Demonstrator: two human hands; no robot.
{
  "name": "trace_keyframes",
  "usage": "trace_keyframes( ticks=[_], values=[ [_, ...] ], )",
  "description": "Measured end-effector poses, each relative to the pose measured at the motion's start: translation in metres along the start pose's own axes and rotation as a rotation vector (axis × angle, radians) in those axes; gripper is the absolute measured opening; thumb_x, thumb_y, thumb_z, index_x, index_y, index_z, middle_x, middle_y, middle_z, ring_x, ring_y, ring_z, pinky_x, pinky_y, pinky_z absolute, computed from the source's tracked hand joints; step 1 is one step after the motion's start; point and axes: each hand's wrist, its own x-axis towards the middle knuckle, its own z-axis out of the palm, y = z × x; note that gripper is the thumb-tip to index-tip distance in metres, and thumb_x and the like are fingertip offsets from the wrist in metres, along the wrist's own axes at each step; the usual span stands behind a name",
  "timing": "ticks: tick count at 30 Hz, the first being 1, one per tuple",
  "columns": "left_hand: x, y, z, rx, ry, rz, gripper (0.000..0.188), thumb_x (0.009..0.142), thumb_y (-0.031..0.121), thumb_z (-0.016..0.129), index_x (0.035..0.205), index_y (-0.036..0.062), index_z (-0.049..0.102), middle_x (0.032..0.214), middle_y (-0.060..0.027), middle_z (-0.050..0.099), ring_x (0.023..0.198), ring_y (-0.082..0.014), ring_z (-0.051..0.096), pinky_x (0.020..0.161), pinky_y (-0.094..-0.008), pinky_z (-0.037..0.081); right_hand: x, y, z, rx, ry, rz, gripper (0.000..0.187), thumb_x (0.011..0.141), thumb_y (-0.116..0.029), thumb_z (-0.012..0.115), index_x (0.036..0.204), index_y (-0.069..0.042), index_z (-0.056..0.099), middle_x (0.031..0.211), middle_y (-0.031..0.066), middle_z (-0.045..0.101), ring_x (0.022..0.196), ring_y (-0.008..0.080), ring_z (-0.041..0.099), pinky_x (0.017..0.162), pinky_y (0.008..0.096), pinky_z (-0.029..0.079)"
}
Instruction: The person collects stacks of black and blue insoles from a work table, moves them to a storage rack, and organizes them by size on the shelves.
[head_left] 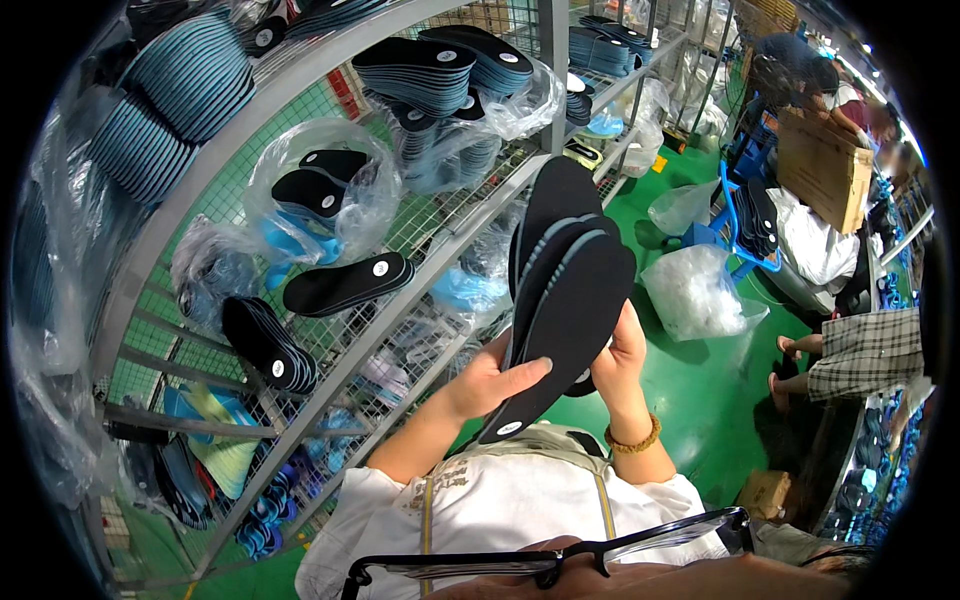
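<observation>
A stack of black shoe insoles with blue-grey edges (pixel 565 290) stands fanned out in front of me, toes up. My left hand (pixel 492 378) grips the stack from the left, thumb across the front insole. My right hand (pixel 622 350), a beaded bracelet on its wrist, holds the same stack from the right and behind. Both hands sit just right of a grey metal wire rack (pixel 330 370).
The rack carries more piles of black and blue insoles (pixel 345 283), some in clear plastic bags (pixel 310 190). On the green floor lie filled plastic bags (pixel 695 290) and a blue stool with insoles (pixel 757 225). Another person sits at the right (pixel 860 350); a cardboard box (pixel 825 170) stands behind.
</observation>
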Motion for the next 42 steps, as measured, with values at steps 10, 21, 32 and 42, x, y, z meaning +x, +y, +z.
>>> trace_keyframes(
  ticks=[10,21,32,42],
  values=[
    [-0.003,-0.006,0.014,0.589,0.246,0.46,0.037,0.076,0.011,0.054,0.109,-0.0013,0.042,0.109,-0.0159,0.041,0.103,-0.0299,0.036,0.089,-0.0362,0.026,-0.003,-0.007,0.008,0.054,-0.177,0.023,0.037,0.078,-0.01,0.049,0.113,0.001,0.042,0.105,0.0139,0.048,0.095,0.0214,0.047,0.082,0.0299,0.037],
    [-0.006,-0.008,0.015,0.607,0.339,0.557,0.032,0.074,0.007,0.057,0.104,0.0006,0.047,0.105,-0.0144,0.045,0.097,-0.0302,0.039,0.084,-0.0377,0.029,0.005,-0.016,0.018,-0.057,-0.221,-0.112,0.056,0.064,-0.016,0.068,0.111,0.001,0.043,0.108,0.0156,0.045,0.097,0.0247,0.046,0.084,0.0319,0.037],
    [-0.007,-0.008,0.007,0.995,0.376,0.652,0.043,0.076,0.004,0.055,0.114,-0.0023,0.036,0.108,-0.0122,0.044,0.096,-0.0192,0.046,0.083,-0.0292,0.036,0.033,-0.035,0.027,0.112,-0.164,-0.118,0.065,0.061,-0.018,0.066,0.116,0.001,0.037,0.115,0.0145,0.038,0.105,0.0248,0.041,0.09,0.0349,0.03],
    [-0.009,-0.015,-0.001,0.915,0.386,0.647,0.046,0.076,0.003,0.051,0.117,-0.0025,0.031,0.11,-0.0142,0.042,0.099,-0.021,0.046,0.083,-0.0315,0.036,0.037,-0.041,0.04,0.14,-0.184,-0.131,0.066,0.061,-0.019,0.067,0.115,0.002,0.037,0.112,0.0139,0.04,0.104,0.0233,0.041,0.09,0.0336,0.03]
  ],
)
